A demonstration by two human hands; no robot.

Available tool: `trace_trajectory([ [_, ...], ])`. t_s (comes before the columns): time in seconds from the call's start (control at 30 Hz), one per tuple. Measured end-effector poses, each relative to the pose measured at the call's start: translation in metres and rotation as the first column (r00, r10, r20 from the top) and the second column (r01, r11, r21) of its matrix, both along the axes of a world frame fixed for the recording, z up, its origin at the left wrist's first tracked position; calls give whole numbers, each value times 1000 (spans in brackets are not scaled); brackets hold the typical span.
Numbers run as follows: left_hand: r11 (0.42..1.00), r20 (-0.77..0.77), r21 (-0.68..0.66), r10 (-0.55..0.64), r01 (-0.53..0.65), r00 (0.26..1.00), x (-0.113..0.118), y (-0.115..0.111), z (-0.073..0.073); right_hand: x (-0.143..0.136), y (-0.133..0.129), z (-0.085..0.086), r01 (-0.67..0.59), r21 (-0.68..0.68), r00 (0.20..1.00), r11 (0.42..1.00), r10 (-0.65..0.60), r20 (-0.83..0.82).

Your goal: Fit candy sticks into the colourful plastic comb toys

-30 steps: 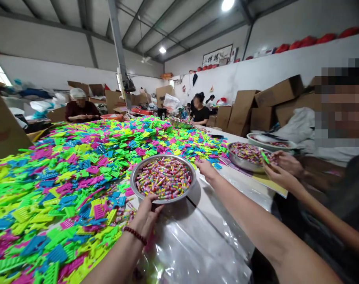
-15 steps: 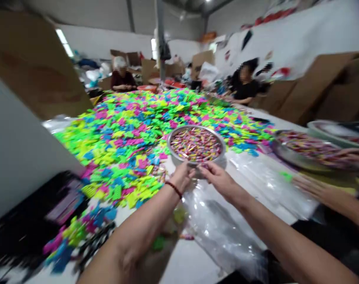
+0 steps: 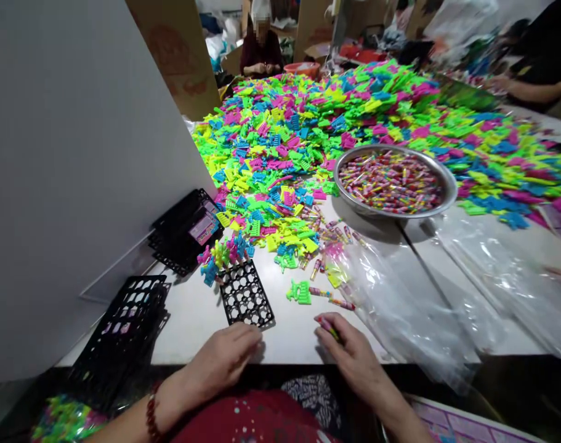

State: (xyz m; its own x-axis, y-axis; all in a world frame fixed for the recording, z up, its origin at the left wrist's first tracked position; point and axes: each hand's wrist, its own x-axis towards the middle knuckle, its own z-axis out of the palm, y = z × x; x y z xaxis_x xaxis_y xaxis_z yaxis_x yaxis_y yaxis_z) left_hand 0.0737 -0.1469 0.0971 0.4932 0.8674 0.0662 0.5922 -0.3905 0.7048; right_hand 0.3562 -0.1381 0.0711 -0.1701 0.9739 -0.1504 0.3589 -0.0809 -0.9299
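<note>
My right hand (image 3: 351, 351) is closed around a small printed tube (image 3: 329, 327) in pink and yellow, close to the table's front edge. My left hand (image 3: 227, 354) has its fingers curled under and together at the near edge of a black plastic grid rack (image 3: 246, 295); whatever they hold is hidden. Several coloured plastic pieces (image 3: 225, 252) stand in the rack's far row. Between and beyond my hands lie a green plastic piece (image 3: 300, 292) and two loose tubes (image 3: 342, 304).
A metal bowl (image 3: 395, 214) full of tubes stands beyond my right hand. A big heap of neon plastic pieces (image 3: 280, 141) covers the far table. Black racks (image 3: 127, 320) are stacked at left, beside a white panel (image 3: 100, 154). Clear plastic bags (image 3: 400, 295) lie right. Other people sit beyond.
My view has turned down and left. Both hands have come back from the bowl's near rim to the table's front edge and moved apart; a tube shows in the right one.
</note>
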Motion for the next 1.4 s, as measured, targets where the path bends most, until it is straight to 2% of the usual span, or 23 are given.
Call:
trace_trajectory([
  [0.07,988,-37,146,51,-45,998,-22,-13,-12,-22,-6,-12,29,9,1000,1000,-29,-6],
  [0.17,953,-22,280,124,-113,992,-39,-23,-22,-42,-7,-21,89,38,996,995,-89,-6],
  [0.3,937,3,321,146,-140,989,-38,-23,-26,-43,3,-24,226,105,971,968,-232,54],
  [0.37,935,1,334,128,-121,992,-33,-21,-26,-35,14,-26,267,205,942,942,-300,150],
  [0.47,931,3,350,104,-99,995,-24,-19,-29,-21,36,-29,185,425,884,886,-340,322],
  [0.57,928,22,347,137,-136,990,-18,-19,-36,-9,63,-29,74,526,801,847,-365,475],
  [0.7,921,26,325,220,-216,975,-23,-22,-50,-1,82,-21,29,539,717,842,-393,576],
  [0.77,931,0,292,229,-219,973,-30,-24,-56,-1,80,-18,-85,526,678,846,-337,653],
  [0.87,949,-28,231,227,-214,974,-40,-28,-60,-7,69,-21,-302,425,587,853,-185,788],
  [0.93,954,-21,200,232,-223,973,-45,-30,-60,-12,64,-27,-365,361,514,858,-137,847],
  [1.03,956,30,160,246,-247,969,-48,-28,-58,-18,65,-33,-381,314,439,870,-128,889],
  [1.13,955,80,158,240,-250,967,-49,-23,-56,-21,71,-34,-388,300,431,872,-116,895],
  [1.3,937,66,274,207,-217,976,-51,-20,-58,-24,78,-29,-418,277,425,865,-83,901],
  [1.4,860,132,335,361,-385,923,-51,-20,-64,-28,79,-26,-423,262,400,867,-80,913],
])
